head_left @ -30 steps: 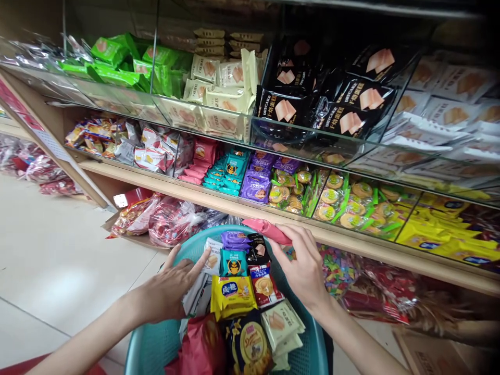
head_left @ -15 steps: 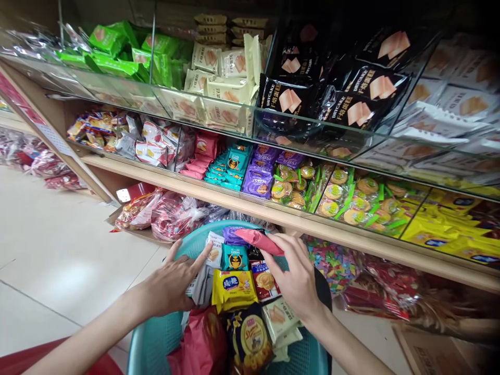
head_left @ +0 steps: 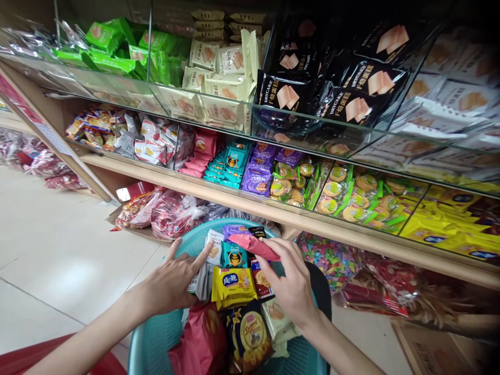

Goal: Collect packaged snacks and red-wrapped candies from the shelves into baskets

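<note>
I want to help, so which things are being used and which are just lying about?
In use:
pink packet, in the right hand
left hand, by the white packet
teal basket

Just lying about:
black packets on the shelf
bags below it

Floor: pale glossy tiles (head_left: 50, 219) with thin dark joints, at eight to nine o'clock.
Light: a soft white glare on the tiles; deep shadow at one o'clock, along the top edge.
Shelving: light wooden shelf unit (head_left: 203, 192), slanting from ten o'clock down to four, with clear dividers and front panels.
Upper tier: green packets (head_left: 113, 60) at ten, black packets (head_left: 287, 96) toward one, white packets (head_left: 464, 101) between two and three.
Lower tier: yellow packets (head_left: 449, 229) at three.
Underneath: red bags (head_left: 172, 213) between eight and nine, a multicoloured bag (head_left: 332, 260) at four.
Corner: brown cardboard (head_left: 429, 349), farther out at four.
</note>
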{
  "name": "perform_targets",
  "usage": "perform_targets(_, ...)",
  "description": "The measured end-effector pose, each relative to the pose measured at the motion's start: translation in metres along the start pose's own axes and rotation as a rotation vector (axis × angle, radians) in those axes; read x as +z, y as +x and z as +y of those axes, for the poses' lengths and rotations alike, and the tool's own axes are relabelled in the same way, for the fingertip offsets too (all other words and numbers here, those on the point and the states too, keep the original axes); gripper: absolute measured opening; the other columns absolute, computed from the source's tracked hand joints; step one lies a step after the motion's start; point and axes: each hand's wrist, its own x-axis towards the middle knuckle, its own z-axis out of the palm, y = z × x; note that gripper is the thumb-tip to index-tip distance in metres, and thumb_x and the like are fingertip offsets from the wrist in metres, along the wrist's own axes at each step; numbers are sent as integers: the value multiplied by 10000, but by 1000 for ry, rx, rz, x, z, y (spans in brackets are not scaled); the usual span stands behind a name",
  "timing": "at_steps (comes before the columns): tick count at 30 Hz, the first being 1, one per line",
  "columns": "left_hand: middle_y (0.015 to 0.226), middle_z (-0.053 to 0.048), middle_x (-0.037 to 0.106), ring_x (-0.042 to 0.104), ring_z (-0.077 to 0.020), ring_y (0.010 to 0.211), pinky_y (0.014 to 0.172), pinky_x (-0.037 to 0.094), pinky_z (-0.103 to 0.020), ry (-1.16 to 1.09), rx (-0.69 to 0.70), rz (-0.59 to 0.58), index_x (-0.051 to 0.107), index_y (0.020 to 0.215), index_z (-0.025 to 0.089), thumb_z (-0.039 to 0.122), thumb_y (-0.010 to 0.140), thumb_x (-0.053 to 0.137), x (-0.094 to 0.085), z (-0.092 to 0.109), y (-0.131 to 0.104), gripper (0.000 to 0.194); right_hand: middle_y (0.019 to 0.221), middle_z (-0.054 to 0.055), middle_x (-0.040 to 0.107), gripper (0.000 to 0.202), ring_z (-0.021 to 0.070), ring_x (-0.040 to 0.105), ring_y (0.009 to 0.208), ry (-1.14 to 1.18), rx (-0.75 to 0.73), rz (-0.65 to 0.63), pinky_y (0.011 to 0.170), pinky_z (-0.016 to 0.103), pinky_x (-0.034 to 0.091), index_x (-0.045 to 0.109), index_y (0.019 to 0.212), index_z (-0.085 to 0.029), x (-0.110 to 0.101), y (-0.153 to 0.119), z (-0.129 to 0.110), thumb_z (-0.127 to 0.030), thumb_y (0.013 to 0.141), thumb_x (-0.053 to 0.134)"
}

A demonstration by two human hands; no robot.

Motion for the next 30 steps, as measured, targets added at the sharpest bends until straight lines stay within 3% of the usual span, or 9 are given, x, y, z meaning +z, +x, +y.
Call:
perform_targets(8,899,-75,674,591,-263,939,1053,72,-539,-3,-21,-33,-45,1431,140,354,755,559,-6,2,-4,931,1022,66,597,306,205,550,999,92,74,32,873,384,454,535,1106,-235,3,-3,-6,-190,806,574)
perform_targets(16,1177,-99,593,525,-265,1099,1062,21,-542,-18,25,-6,-247,1375,210,336,752,579,-7,-4,-7,1042,1025,58,607,264,202,558,1010,177,181,21,896,371,453,557,1069,-237,1,-5,-12,-222,805,571)
perform_targets(21,1222,-84,572,493,-256,1149,1066,34,-538,-32,62,70,-258,1369,244,315,756,585,-14,-8,-12,1045,1029,57,626,244,209,578,974,361,408,-5,884,372,458,582,1022,-234,0,-7,-18,-293,785,596)
perform_targets(30,1284,-79,531,457,-267,1199,1070,21,-556,-69,84,115,-97,1417,296,410,779,579,-25,-15,-22,936,1041,63,657,365,222,621,920,1020,895,-119,796,354,503,566,1043,-203,0,-7,-29,-353,726,666)
